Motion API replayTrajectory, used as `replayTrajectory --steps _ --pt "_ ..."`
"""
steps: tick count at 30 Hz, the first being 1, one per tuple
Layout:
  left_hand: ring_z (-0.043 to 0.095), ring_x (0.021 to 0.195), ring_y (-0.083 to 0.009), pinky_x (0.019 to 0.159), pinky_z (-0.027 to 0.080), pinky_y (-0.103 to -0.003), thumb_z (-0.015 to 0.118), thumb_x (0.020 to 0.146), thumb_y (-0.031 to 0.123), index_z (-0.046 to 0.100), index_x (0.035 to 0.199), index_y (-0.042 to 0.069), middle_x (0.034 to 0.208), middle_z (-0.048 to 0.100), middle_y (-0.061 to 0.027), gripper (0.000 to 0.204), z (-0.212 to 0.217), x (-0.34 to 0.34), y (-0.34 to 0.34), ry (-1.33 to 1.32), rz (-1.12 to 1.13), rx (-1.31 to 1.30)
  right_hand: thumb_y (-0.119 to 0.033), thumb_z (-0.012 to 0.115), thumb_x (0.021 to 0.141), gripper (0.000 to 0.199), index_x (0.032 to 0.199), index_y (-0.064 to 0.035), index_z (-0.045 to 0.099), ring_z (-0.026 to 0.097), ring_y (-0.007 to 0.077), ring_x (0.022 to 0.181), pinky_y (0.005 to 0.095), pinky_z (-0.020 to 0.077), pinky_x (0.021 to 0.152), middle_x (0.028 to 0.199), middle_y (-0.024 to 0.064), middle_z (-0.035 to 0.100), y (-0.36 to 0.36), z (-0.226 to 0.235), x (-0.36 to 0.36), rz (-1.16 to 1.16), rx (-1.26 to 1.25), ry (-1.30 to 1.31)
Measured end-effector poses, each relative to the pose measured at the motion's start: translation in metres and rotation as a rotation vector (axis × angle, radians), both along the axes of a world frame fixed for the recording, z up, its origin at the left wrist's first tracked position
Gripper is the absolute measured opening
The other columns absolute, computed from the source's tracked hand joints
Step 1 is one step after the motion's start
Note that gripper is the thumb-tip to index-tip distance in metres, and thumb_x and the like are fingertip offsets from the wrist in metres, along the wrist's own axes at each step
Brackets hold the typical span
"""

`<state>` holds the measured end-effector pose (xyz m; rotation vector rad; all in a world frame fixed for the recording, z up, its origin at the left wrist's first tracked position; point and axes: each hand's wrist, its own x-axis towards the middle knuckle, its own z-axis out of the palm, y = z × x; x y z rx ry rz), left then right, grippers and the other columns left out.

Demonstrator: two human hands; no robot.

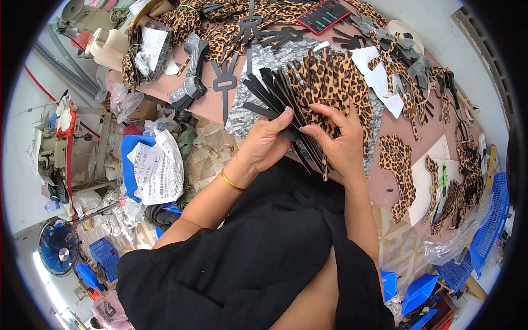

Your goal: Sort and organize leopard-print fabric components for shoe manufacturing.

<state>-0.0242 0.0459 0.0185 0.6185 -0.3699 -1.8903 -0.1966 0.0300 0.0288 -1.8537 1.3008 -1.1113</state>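
A fanned bundle of leopard-print strips [330, 77] with dark undersides lies between my hands, over a grey marble-patterned slab [237, 116]. My left hand [267, 142] is closed on the ends of several black strips [265, 87] at the bundle's left side, thumb on top. My right hand [340, 140] grips the leopard-print strips near their lower ends, with thumb and fingers bent around them. The undersides of both hands' fingers are partly hidden. A black slotted piece with prongs [224, 83] lies just left of the slab.
Leopard-print pieces [397, 173] and a white sheet [379, 82] lie to the right. At the back rests a phone-like device [323, 15] with a red edge. Plastic-wrapped black strips [190, 88] sit at the left. Blue baskets [491, 220] stand at the lower right.
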Motion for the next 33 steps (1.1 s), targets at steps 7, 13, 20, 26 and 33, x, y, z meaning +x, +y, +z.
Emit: replayTrajectory --steps 7,13,20,26,33 --pt "0.058 0.113 -0.0213 0.100 0.047 -0.041 0.060 0.096 0.018 0.053 0.128 -0.004 0.126 0.059 -0.0119 0.039 -0.006 0.007 0.000 -0.019 -0.017 0.042 -0.022 0.079 0.077 0.031 0.104 -0.0089 0.070 0.060 0.0284 0.091 0.0374 0.0445 0.092 0.099 0.0125 0.066 -0.001 -0.002 -0.004 0.049 0.003 -0.018" --pt "0.062 0.105 -0.0213 0.095 0.049 -0.039 0.059 0.095 0.014 0.059 0.120 -0.001 0.115 0.065 -0.0102 0.029 -0.007 0.011 -0.001 -0.091 -0.030 0.034 -0.009 0.067 0.085 0.023 0.107 -0.0091 0.067 0.058 0.0287 0.103 0.0372 0.0457 0.090 0.109 0.0117 0.063 -0.001 -0.006 -0.001 0.021 0.015 -0.122" --pt "0.060 0.110 -0.0210 0.097 0.048 -0.039 0.048 0.102 0.028 0.052 0.131 0.000 0.126 0.060 -0.0109 0.040 -0.012 0.005 -0.003 -0.002 -0.035 0.082 -0.029 0.084 0.070 0.049 0.112 -0.0097 0.069 0.055 0.0396 0.116 0.0407 0.0448 0.099 0.128 0.0259 0.050 0.002 -0.005 -0.001 0.157 -0.025 0.033" --pt "0.054 0.122 -0.0215 0.103 0.044 -0.040 0.044 0.104 0.031 0.047 0.137 0.004 0.132 0.056 -0.0104 0.043 -0.007 0.002 -0.002 0.001 -0.040 0.050 -0.038 0.085 0.065 0.053 0.108 -0.0101 0.071 0.055 0.0393 0.117 0.0415 0.0480 0.095 0.132 0.0225 0.049 0.003 -0.008 0.006 0.139 -0.167 0.166" --pt "0.053 0.123 -0.0208 0.104 0.044 -0.041 0.043 0.102 0.044 0.046 0.138 0.008 0.133 0.056 -0.0087 0.051 -0.011 0.003 -0.002 0.116 -0.035 0.013 -0.029 0.079 0.076 0.036 0.106 -0.0110 0.073 0.055 0.0383 0.117 0.0402 0.0477 0.094 0.129 0.0243 0.051 0.000 -0.016 -0.002 0.194 -0.030 0.035"
